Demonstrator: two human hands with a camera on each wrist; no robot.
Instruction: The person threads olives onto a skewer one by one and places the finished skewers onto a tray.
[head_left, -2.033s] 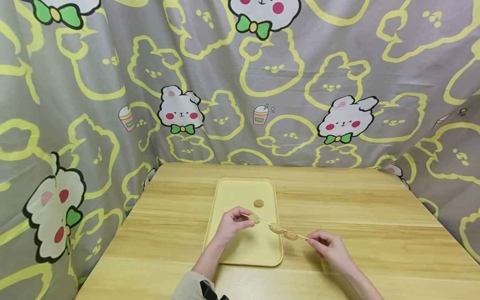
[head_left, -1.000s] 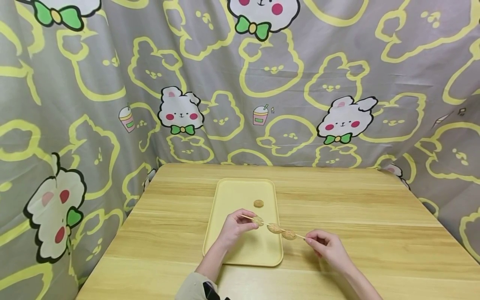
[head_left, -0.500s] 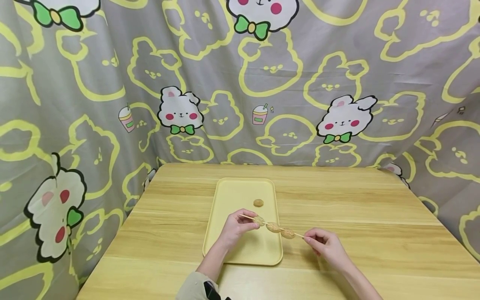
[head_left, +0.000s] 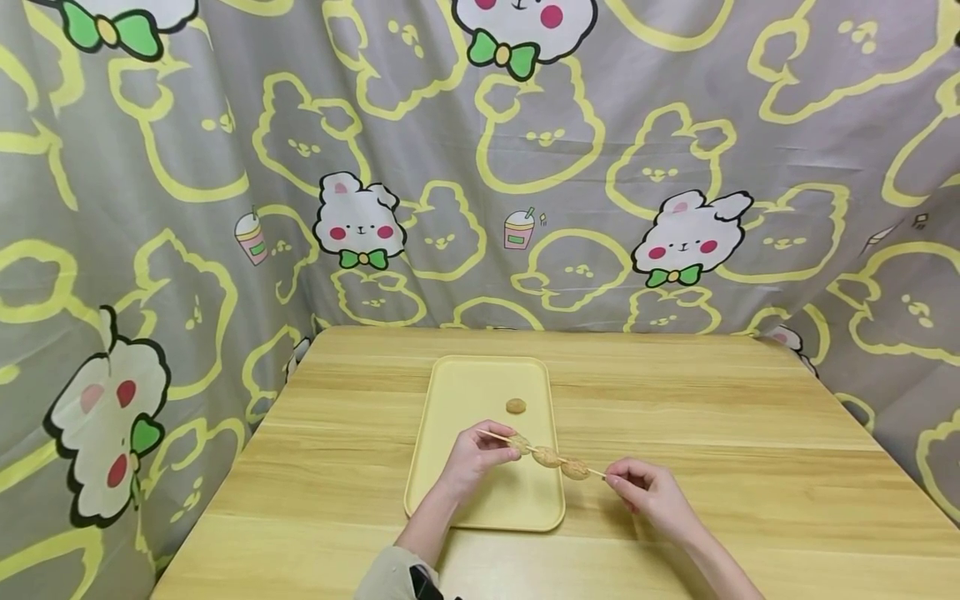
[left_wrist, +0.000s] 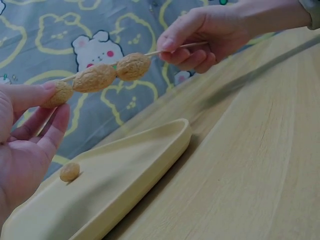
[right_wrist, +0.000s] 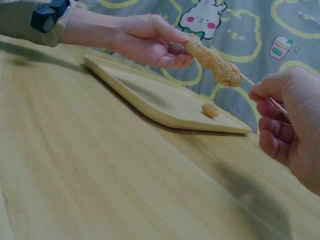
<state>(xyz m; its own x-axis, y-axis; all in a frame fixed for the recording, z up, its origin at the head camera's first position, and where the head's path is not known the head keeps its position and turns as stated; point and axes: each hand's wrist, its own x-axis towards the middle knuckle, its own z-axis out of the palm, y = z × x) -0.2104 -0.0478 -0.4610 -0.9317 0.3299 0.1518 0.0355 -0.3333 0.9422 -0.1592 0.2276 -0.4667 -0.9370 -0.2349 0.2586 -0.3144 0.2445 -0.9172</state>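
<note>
A thin wooden skewer [head_left: 597,473] runs through three light-brown, wrinkled balls, held up over the tray's right side. My left hand [head_left: 468,462] pinches the ball at the far end [left_wrist: 59,94] between thumb and fingers, and the skewer's tip pokes out past it. The middle ball [left_wrist: 94,78] and the third ball [left_wrist: 133,67] sit close beside it in a row. At the other end, my right hand [head_left: 651,493] grips the skewer with thumb and curled fingers. One loose ball of the same kind [head_left: 516,406] lies on the yellow tray [head_left: 517,508].
The wooden table [head_left: 712,400] reaches back to a grey curtain [head_left: 570,275] printed with cartoon rabbits and yellow outlines. More of this curtain hangs on the left and right. A dark strapped device [right_wrist: 50,15] sits at the left wrist over a beige sleeve [head_left: 393,575].
My left hand has shifted rightward with its ball, which now sits nearer the other two on the skewer. My right hand has drifted slightly left. The loose ball stays in place.
</note>
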